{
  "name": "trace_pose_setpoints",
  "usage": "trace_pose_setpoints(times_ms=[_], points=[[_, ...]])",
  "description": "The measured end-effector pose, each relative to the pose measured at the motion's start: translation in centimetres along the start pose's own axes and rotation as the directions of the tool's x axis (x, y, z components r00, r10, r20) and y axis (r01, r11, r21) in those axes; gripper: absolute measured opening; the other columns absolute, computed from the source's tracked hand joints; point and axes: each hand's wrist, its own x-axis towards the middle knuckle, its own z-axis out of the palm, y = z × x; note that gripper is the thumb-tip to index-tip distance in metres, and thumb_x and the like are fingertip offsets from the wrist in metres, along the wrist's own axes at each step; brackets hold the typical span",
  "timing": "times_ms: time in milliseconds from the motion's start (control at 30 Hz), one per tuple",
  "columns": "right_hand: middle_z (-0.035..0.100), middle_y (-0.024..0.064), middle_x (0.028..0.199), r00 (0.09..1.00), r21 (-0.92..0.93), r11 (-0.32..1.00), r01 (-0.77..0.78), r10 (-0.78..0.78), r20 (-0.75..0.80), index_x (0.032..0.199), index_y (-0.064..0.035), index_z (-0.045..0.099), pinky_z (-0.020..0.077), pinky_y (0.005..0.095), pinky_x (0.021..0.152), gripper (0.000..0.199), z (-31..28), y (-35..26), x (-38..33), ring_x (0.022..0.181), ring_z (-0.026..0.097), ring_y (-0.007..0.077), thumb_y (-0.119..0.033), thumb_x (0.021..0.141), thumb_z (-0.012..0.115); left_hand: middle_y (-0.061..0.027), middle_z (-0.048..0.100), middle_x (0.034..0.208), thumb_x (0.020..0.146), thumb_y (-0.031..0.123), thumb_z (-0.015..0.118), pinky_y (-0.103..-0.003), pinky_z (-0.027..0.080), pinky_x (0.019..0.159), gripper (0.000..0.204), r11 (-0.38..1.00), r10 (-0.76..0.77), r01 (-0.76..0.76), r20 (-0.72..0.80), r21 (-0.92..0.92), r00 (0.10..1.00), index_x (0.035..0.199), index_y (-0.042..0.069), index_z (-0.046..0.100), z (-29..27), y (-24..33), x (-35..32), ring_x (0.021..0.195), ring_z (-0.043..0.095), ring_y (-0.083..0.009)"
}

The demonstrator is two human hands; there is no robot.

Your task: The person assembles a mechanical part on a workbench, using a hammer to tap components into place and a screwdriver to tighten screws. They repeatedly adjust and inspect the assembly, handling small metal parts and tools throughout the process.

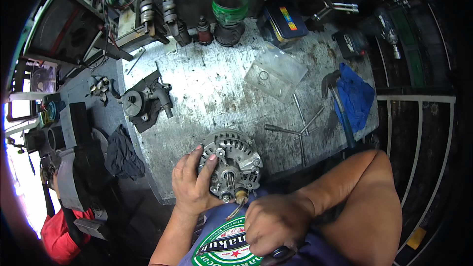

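An alternator (238,147) with a slotted metal housing stands at the table's near edge, its splined centre shaft showing. My left hand (191,180) grips its left side, fingers resting on the housing. At its near side sits a small brass-coloured round part (241,196), with thin wire-like strands (235,211) beside it. My right hand (276,221) is closed in a fist just in front of the alternator, close to my body. A black handle end (282,253) sticks out of that fist; the rest of this tool is hidden.
On the metal table (207,93) lie a four-way wrench (301,130), a plastic bag (276,74), a hammer (340,103), a blue cloth (355,96) and a pump-like part (143,103). A green-capped bottle (230,5) stands behind. Another person's red shirt (61,236) shows lower left.
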Motion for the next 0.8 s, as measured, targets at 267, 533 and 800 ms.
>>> trace_pose_setpoints(times_ms=[267, 533, 800], points=[[0.055, 0.0100, 0.074, 0.999, -0.062, 0.998, -0.018, 0.016, -0.048, 0.082, -0.0033, 0.058, 0.0466, 0.0468, 0.057, 0.048, 0.8, 0.1, -1.2, 0.063, 0.061, 0.0337, -0.043, 0.109, 0.058, -0.0301, 0.059, 0.153, 0.059, 0.081, 0.094, -0.059, 0.048, 0.111, 0.120, 1.000, 0.016, -0.016, -0.001, -0.011, 1.000, 0.148, 0.007, 0.065, 0.2, 0.2, -0.6, 0.131, 0.059, -0.0502], [0.055, 0.0103, 0.074, 0.985, -0.096, 0.994, -0.051, 0.034, -0.172, 0.082, -0.0044, 0.057, 0.0468, 0.0486, 0.059, 0.051, 0.9, -0.2, -1.0, 0.065, 0.061, 0.0349, -0.051, 0.102, 0.060, -0.0312, 0.058, 0.152, 0.061, 0.079, 0.094, -0.060, 0.049, 0.110, 0.117, 1.000, 0.013, -0.013, -0.008, -0.024, 1.000, 0.147, 0.005, 0.065, 0.3, 0.3, -0.6, 0.130, 0.059, -0.0508], [0.043, 0.0067, 0.073, 0.952, -0.128, 0.992, 0.016, -0.055, -0.303, 0.086, -0.0023, 0.058, 0.0362, 0.0422, 0.053, 0.038, 1.7, 0.1, -0.9, 0.060, 0.051, 0.0280, -0.026, 0.115, 0.058, -0.0306, 0.057, 0.152, 0.062, 0.080, 0.093, -0.062, 0.048, 0.110, 0.121, 1.000, 0.024, -0.024, 0.029, 0.010, 0.999, 0.153, 0.007, 0.061, 0.3, 0.2, -0.8, 0.131, 0.058, -0.0511]])
